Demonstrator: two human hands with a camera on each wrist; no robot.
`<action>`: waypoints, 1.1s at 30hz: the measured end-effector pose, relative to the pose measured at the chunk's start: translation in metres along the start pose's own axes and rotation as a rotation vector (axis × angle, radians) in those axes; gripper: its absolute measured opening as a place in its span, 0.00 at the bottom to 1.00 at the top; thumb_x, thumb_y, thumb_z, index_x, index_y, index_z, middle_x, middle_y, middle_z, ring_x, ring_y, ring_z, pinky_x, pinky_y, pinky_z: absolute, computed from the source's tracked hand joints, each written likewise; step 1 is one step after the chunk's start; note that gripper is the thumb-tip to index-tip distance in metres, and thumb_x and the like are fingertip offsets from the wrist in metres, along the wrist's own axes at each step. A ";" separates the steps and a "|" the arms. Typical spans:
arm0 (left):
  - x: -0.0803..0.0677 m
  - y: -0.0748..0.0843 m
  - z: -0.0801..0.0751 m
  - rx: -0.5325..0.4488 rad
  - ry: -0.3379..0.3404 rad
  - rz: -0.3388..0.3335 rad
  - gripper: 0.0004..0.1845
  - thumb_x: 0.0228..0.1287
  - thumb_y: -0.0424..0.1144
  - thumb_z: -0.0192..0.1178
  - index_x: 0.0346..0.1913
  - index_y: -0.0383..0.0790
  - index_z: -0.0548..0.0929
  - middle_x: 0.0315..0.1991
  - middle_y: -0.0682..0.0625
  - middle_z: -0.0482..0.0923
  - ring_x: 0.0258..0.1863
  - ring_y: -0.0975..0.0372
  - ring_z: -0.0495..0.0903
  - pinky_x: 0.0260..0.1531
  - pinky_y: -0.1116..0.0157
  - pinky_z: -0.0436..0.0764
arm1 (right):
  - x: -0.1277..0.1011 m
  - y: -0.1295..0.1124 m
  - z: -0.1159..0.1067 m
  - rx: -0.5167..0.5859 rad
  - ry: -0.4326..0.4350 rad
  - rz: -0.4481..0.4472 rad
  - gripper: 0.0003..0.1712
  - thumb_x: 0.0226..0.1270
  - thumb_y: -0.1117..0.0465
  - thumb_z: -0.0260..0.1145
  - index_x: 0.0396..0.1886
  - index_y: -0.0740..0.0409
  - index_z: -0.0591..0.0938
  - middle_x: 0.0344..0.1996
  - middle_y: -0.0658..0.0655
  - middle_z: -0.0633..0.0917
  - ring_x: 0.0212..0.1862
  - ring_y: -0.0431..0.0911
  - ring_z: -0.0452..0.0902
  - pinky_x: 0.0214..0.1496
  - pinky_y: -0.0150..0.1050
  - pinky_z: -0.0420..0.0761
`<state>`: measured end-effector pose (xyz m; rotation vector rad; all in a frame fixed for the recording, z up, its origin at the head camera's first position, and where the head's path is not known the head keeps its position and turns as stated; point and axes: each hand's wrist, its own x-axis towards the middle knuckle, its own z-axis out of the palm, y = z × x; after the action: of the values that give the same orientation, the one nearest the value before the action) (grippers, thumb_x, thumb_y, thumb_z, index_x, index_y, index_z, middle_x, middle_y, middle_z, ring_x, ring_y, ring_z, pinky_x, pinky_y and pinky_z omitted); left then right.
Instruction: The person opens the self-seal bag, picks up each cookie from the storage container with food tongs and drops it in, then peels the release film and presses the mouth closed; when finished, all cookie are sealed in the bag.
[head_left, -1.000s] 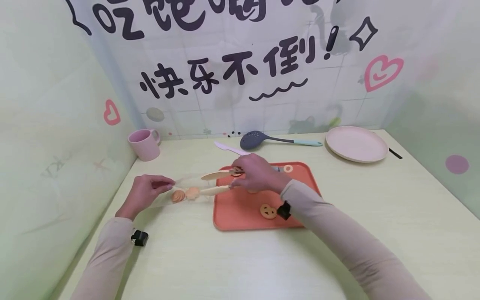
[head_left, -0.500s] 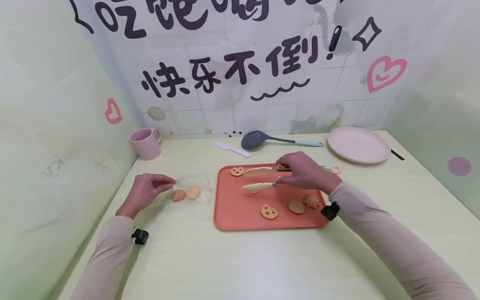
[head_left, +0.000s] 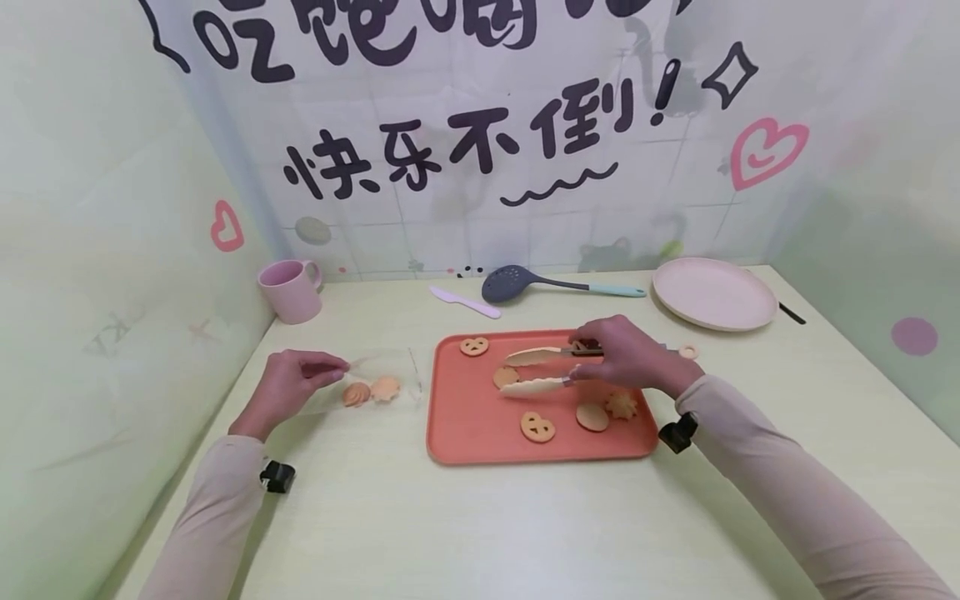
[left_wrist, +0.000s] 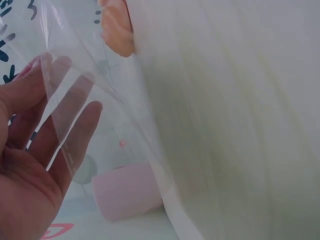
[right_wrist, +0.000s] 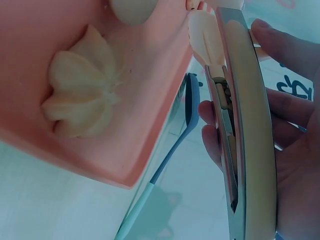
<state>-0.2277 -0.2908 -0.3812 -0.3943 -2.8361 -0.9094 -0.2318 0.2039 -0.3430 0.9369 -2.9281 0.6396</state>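
My left hand [head_left: 288,387] pinches the edge of a clear plastic bag [head_left: 397,364] left of the tray. Inside the bag lie a brownish swirl cookie [head_left: 357,394] and a paler scalloped cookie [head_left: 386,389]. My right hand [head_left: 626,354] grips a pair of tongs [right_wrist: 257,125], whose cream tips are spread apart over the red tray [head_left: 465,437]. Between those tips shows a round cookie [head_left: 506,377]. Two pretzel-shaped cookies [head_left: 474,346], an oval cookie [head_left: 592,417] and a star-shaped cookie [right_wrist: 85,87] also lie on the tray.
Behind the tray lie a lilac plastic knife [head_left: 465,302] and a slotted spoon [head_left: 507,284] with a turquoise handle end. A pink mug [head_left: 291,293] stands at the back left. At the back right, a pink plate [head_left: 714,293] lies near the wall, a black handle [head_left: 791,313] sticking out beside it.
My right hand has carried the tongs rightward from the bag's opening to over the tray, their tips now around the round cookie. My left hand stays at the bag.
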 end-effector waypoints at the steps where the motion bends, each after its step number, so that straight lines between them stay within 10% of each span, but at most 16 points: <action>1: 0.000 0.000 0.000 0.001 0.000 0.003 0.09 0.64 0.35 0.69 0.46 0.42 0.90 0.42 0.45 0.91 0.43 0.54 0.90 0.40 0.77 0.79 | 0.000 0.001 0.001 -0.001 -0.002 0.000 0.19 0.57 0.53 0.78 0.42 0.59 0.86 0.35 0.55 0.87 0.36 0.45 0.79 0.42 0.41 0.79; 21: 0.003 -0.001 0.004 -0.010 -0.016 0.002 0.09 0.64 0.36 0.69 0.46 0.42 0.90 0.42 0.45 0.91 0.43 0.55 0.90 0.40 0.77 0.80 | 0.007 -0.007 0.008 0.010 0.032 -0.097 0.19 0.58 0.49 0.78 0.22 0.49 0.76 0.16 0.45 0.66 0.22 0.37 0.60 0.28 0.31 0.61; 33: 0.002 -0.003 0.003 0.004 -0.021 -0.008 0.08 0.65 0.36 0.68 0.46 0.42 0.90 0.43 0.45 0.90 0.44 0.55 0.90 0.41 0.77 0.80 | 0.030 -0.039 0.010 0.045 0.047 -0.177 0.15 0.58 0.49 0.78 0.31 0.54 0.84 0.21 0.47 0.76 0.25 0.39 0.67 0.30 0.33 0.67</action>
<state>-0.2310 -0.2907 -0.3849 -0.3952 -2.8603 -0.9060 -0.2336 0.1546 -0.3341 1.1515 -2.7599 0.7091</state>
